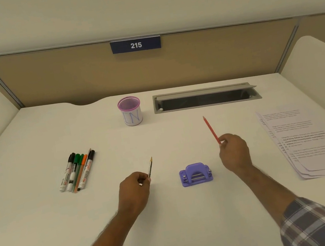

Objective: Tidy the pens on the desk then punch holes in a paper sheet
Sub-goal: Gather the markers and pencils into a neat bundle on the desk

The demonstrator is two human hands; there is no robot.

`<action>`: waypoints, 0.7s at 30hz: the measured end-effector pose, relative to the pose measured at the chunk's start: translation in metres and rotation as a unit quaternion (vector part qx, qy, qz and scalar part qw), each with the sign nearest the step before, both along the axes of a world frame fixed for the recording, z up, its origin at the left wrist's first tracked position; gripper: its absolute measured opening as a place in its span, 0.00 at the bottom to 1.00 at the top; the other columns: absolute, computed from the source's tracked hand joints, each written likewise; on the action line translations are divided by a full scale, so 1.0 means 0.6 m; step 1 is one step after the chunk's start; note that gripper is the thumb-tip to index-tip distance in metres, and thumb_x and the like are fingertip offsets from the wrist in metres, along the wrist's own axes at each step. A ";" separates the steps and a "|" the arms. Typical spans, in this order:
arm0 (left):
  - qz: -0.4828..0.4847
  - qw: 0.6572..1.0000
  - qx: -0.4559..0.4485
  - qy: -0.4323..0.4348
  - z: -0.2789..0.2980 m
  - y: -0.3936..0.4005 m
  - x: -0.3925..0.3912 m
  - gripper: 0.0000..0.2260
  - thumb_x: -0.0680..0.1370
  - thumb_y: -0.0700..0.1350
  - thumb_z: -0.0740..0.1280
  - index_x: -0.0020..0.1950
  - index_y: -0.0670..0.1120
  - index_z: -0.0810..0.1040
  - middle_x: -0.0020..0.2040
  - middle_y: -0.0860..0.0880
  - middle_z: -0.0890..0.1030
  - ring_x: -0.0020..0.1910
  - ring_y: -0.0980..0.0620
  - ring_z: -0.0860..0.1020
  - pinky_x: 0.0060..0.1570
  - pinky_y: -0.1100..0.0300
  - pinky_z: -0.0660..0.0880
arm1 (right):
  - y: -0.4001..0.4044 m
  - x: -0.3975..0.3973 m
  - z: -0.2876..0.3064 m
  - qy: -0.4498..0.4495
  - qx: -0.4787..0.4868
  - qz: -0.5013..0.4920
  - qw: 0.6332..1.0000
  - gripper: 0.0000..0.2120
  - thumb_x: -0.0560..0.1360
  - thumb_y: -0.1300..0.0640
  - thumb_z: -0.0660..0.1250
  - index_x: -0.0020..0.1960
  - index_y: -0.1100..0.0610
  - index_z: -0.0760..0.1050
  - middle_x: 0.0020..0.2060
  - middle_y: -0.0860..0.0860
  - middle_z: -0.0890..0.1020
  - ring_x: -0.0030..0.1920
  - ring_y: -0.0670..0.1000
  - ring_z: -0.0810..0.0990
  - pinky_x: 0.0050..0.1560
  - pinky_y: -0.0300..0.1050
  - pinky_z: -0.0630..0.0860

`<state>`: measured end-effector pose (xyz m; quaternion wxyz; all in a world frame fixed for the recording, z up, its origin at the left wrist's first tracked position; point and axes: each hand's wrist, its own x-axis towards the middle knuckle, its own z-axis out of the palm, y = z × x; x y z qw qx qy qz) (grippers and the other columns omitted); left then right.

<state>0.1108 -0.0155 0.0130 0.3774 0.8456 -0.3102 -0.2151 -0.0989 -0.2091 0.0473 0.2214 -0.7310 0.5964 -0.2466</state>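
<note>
On smooth white desk (174,218), left hand (134,189) pinching slim pencil (150,166), right hand (234,151) pinching red pencil (211,130)

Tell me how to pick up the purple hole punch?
Come from above and pinch the purple hole punch across its raised arched handle, fingers on its left and right sides. It sits flat on the desk, alone, with both sides free.

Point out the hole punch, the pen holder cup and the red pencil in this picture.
hole punch (195,173), head view, on its purple lever top.
pen holder cup (132,115), head view, on its white front wall.
red pencil (211,130), head view, on the shaft above the right hand (234,153).
</note>
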 end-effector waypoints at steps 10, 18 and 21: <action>0.039 0.999 -0.007 -0.024 0.005 0.061 0.090 0.02 0.76 0.44 0.70 0.45 0.50 0.82 0.40 0.55 0.82 0.39 0.56 0.80 0.39 0.66 0.72 | 0.112 0.169 0.013 -0.124 0.071 0.102 0.985 0.15 0.78 0.65 0.59 0.63 0.61 0.76 0.57 0.58 0.82 0.49 0.55 0.81 0.52 0.43 0.77; 0.081 0.996 -0.015 -0.026 -0.006 0.119 0.179 0.02 0.75 0.44 0.72 0.43 0.50 0.82 0.39 0.56 0.82 0.38 0.52 0.81 0.41 0.62 0.75 | 0.220 0.313 -0.023 -0.146 0.196 0.159 0.957 0.16 0.75 0.68 0.63 0.62 0.62 0.77 0.40 0.53 0.82 0.36 0.51 0.80 0.36 0.38 0.79; 0.099 0.994 -0.010 -0.034 -0.013 0.140 0.215 0.01 0.74 0.45 0.73 0.43 0.50 0.83 0.38 0.56 0.82 0.37 0.56 0.80 0.39 0.66 0.72 | 0.242 0.355 -0.037 -0.128 0.225 0.164 0.952 0.16 0.74 0.67 0.66 0.62 0.61 0.76 0.45 0.57 0.83 0.39 0.55 0.83 0.39 0.45 0.81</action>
